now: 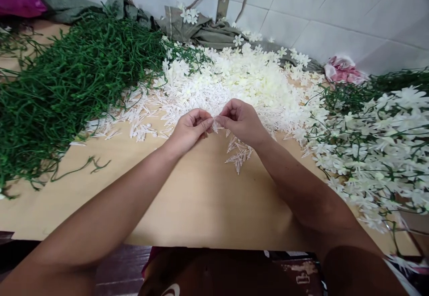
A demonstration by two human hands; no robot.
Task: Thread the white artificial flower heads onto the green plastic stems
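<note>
My left hand (192, 128) and my right hand (244, 122) meet fingertip to fingertip above the near edge of a heap of thin white sticks (209, 97). Thumb and forefinger are pinched on both sides. A small white piece (215, 127) shows between the fingertips; its exact shape is too small to tell. Just below my right hand lies a small loose cluster of white sticks (238, 155). Behind the hands, loose white artificial flower heads (254, 70) are piled over and beyond the sticks.
Green plastic stems (77, 68) form a large heap on the left. Finished-looking white flower sprays (378, 153) are stacked at the right. Brown board (187, 202) covers the tabletop. Grey cloth (208, 34) lies along the tiled wall (301, 1), with a pink-and-white plastic bag (345, 70) farther right.
</note>
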